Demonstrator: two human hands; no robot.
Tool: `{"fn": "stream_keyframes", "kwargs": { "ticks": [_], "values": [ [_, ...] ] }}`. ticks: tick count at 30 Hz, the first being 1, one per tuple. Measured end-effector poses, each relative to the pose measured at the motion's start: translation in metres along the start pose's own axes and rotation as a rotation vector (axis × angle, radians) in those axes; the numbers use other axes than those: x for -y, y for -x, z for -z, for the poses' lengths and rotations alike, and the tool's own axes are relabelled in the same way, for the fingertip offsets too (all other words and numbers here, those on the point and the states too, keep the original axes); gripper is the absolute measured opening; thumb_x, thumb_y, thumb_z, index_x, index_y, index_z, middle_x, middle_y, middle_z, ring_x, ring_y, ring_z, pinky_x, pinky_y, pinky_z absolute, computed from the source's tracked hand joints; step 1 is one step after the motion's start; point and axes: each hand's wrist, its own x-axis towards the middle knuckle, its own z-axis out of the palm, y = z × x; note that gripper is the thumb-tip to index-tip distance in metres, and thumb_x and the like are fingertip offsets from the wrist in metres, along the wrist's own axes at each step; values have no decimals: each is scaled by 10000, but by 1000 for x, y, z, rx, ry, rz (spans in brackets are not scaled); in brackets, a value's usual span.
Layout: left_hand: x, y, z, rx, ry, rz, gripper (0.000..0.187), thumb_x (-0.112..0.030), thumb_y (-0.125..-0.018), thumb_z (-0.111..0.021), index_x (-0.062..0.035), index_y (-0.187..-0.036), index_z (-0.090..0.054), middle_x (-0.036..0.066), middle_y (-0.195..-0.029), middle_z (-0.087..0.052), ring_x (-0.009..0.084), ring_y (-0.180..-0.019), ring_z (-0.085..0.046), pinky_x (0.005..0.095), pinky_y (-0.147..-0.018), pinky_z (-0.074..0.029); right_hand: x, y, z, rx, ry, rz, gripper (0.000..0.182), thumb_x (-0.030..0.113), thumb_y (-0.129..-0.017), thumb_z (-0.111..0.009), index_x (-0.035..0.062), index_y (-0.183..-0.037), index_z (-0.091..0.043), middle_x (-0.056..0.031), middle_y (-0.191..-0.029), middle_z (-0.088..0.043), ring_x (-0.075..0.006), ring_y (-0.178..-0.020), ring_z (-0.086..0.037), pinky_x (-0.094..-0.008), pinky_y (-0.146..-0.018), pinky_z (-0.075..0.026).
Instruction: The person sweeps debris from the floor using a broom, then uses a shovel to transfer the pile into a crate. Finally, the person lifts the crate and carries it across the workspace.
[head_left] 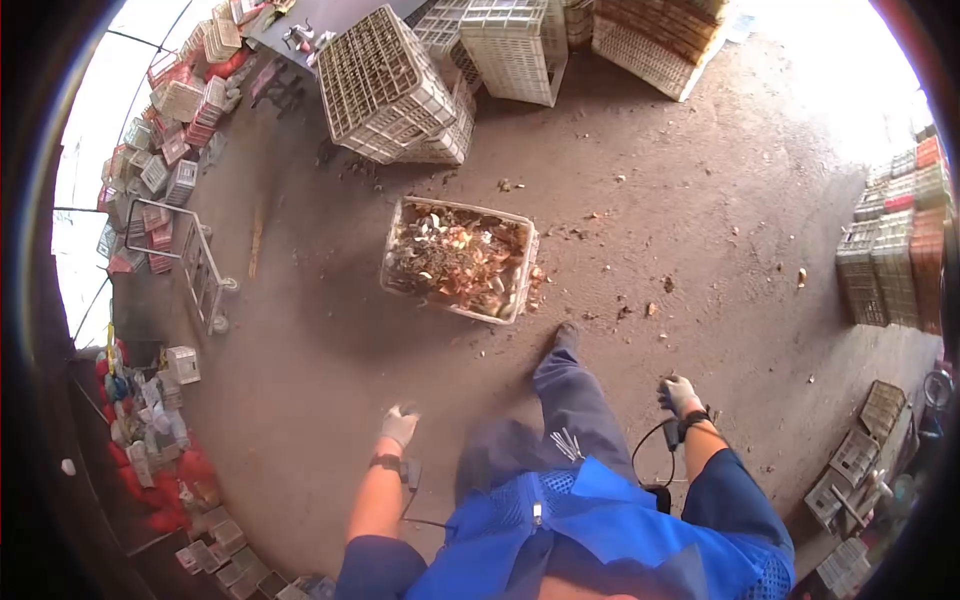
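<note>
My left hand [400, 425], in a pale work glove, hangs low over the brown floor at my left side, its fingers blurred by motion. On the other side my right hand [680, 394] is held out past my leg, also gloved. Its fingers are loosely bent and a little apart, with nothing visible in them. Both wrists wear dark straps with a small device and a cable. Ahead of my outstretched foot stands a pale plastic crate [530, 262], heaped with brown and orange skins and dry scraps. Neither hand touches it.
Stacked white crates [385, 85] stand beyond the filled one. More crate stacks [890, 250] line the right side. To the left are a metal-framed cart [203, 270] and piled crates [180, 103]. Scraps litter the floor [700, 230], and red bags [170, 505] lie at lower left.
</note>
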Motion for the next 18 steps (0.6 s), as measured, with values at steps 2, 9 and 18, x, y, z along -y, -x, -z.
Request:
{"fn": "stream_keyframes", "kwargs": {
  "ticks": [2, 9, 18],
  "values": [
    [-23, -31, 19, 87, 1, 40, 545, -254, -777, -649, -62, -1284, -597, 218, -1154, -663, 343, -1102, -622, 366, -952, -492, 41, -27, -53, 154, -170, 146, 287, 215, -930, -610, 48, -1162, -596, -81, -875, -651, -197, -715, -635, -328, -607, -522],
    [-17, -220, 51, 83, 292, 8, 662, -321, -861, -721, 28, -1369, -479, 164, -1358, -553, 274, -1245, -529, 352, -1058, -394, 108, -99, -233, 142, 90, 360, 387, 221, -927, -600, 17, -1256, -586, -139, -1163, -675, -253, -1046, -639, -320, -925, -490],
    [-43, -548, 80, 55, 588, 45, 765, -504, -891, -621, 1, -1431, -423, 113, -1446, -458, 238, -1323, -419, 358, -1102, -302, 106, -178, -432, -136, 200, 134, 783, 492, -842, -655, 67, -1451, -405, -280, -1420, -452, -408, -1324, -432, -385, -1101, -356]
  ]
}}
